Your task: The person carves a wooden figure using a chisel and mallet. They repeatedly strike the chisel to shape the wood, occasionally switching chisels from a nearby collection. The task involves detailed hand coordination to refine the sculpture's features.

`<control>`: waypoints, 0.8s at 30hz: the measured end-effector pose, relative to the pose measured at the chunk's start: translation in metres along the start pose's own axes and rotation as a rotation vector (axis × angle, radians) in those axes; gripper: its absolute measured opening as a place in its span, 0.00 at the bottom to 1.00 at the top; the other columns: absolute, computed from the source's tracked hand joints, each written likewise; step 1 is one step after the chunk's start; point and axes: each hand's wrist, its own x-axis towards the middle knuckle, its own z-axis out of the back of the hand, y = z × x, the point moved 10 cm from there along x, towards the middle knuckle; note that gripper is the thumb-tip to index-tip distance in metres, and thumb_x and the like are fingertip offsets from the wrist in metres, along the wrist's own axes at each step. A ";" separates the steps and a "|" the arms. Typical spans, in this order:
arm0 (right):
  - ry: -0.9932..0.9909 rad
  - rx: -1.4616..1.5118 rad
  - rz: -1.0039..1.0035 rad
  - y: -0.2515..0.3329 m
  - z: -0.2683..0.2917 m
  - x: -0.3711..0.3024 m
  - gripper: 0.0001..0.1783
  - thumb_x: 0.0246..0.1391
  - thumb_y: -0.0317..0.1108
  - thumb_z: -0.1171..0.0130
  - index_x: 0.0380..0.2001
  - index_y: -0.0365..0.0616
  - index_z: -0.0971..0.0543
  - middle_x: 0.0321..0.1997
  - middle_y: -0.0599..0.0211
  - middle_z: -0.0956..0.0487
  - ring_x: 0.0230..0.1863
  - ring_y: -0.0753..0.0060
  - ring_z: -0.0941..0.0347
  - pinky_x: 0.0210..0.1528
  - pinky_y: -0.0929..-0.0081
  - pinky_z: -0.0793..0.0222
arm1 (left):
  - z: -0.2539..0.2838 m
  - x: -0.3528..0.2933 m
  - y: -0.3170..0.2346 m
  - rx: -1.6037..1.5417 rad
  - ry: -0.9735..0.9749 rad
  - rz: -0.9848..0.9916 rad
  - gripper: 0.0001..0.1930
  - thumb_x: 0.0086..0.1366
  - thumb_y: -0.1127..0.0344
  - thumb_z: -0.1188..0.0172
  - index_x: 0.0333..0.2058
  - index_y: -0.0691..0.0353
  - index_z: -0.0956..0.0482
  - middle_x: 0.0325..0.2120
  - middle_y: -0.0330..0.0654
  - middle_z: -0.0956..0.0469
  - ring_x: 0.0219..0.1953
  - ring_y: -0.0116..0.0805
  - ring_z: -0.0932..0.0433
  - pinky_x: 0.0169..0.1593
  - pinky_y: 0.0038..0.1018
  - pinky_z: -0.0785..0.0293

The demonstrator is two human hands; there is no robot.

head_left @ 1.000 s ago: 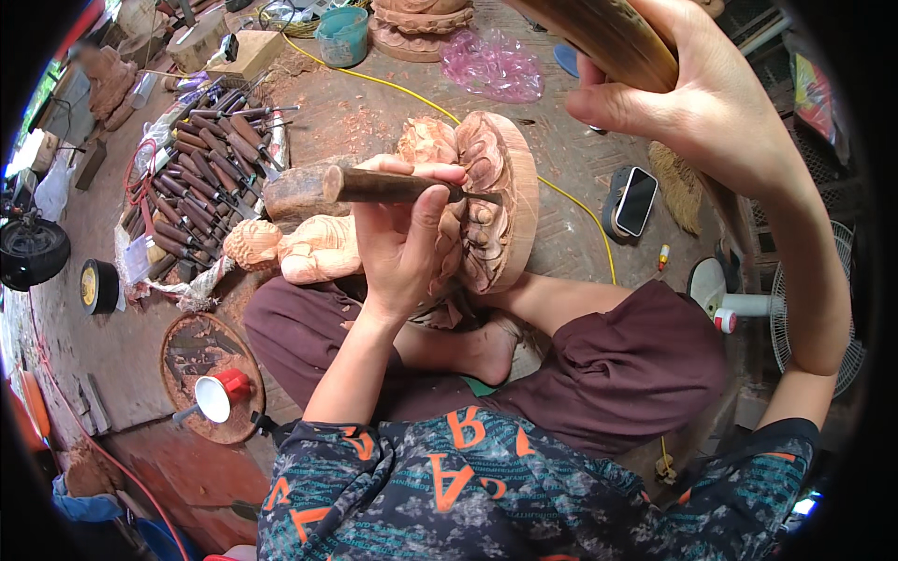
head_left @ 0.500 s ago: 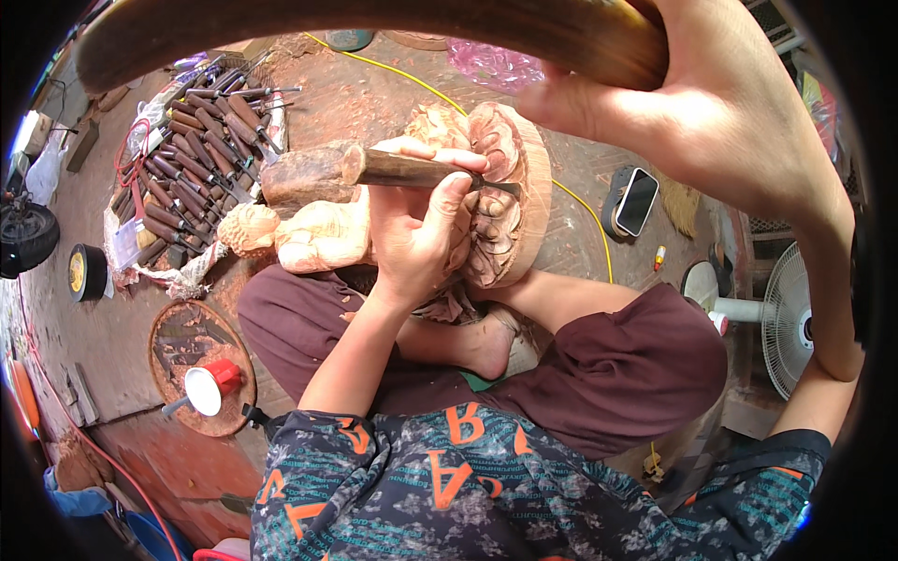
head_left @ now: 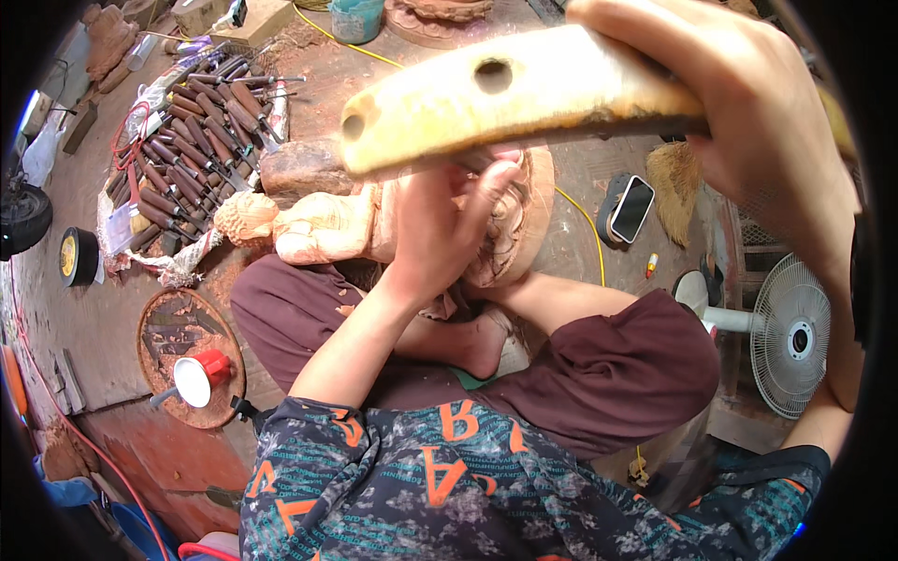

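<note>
A carved wooden figure [head_left: 323, 229] lies across my lap, its head to the left and its round base [head_left: 537, 210] to the right. My right hand [head_left: 748, 103] grips a thick, curved wooden mallet [head_left: 533, 79], pale and worn on this side, with two dark hollows. The mallet passes in front of my left hand [head_left: 435, 229], which is at the carved petals near the base, fingers closed. The chisel that hand held half a second ago is now hidden behind the mallet; whether the two touch I cannot tell.
Many wood-handled carving tools [head_left: 192, 154] lie piled at the left. A red-and-white cup [head_left: 198, 377] stands on a round tray [head_left: 145, 351] with shavings. To the right are a phone [head_left: 632, 208], a brush [head_left: 675, 192] and a fan [head_left: 795, 337]. A yellow cord [head_left: 591, 220] crosses the floor.
The mallet has come down from the upper edge and to the right, now covering the chisel and part of my left hand. My left hand stays at the carving.
</note>
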 end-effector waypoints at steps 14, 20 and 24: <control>0.001 0.247 -0.139 -0.010 0.010 -0.006 0.23 0.51 0.32 0.37 0.49 0.39 0.29 0.41 0.61 0.24 0.45 0.72 0.27 0.50 0.70 0.32 | 0.007 -0.011 -0.019 -0.152 0.008 -0.158 0.10 0.61 0.80 0.43 0.41 0.66 0.30 0.35 0.44 0.22 0.41 0.33 0.21 0.43 0.27 0.24; 0.009 0.255 -0.137 -0.007 0.006 -0.003 0.22 0.51 0.32 0.37 0.49 0.39 0.28 0.40 0.63 0.24 0.44 0.73 0.27 0.49 0.71 0.32 | 0.015 -0.012 -0.018 -0.112 0.019 -0.203 0.17 0.63 0.85 0.49 0.46 0.65 0.41 0.38 0.53 0.24 0.45 0.43 0.22 0.53 0.39 0.26; 0.009 0.251 -0.140 -0.007 0.006 -0.005 0.22 0.51 0.31 0.37 0.49 0.39 0.28 0.40 0.63 0.24 0.43 0.73 0.27 0.49 0.72 0.32 | 0.011 -0.008 -0.019 -0.118 0.028 -0.208 0.16 0.62 0.84 0.47 0.46 0.66 0.38 0.38 0.50 0.25 0.44 0.38 0.22 0.49 0.34 0.25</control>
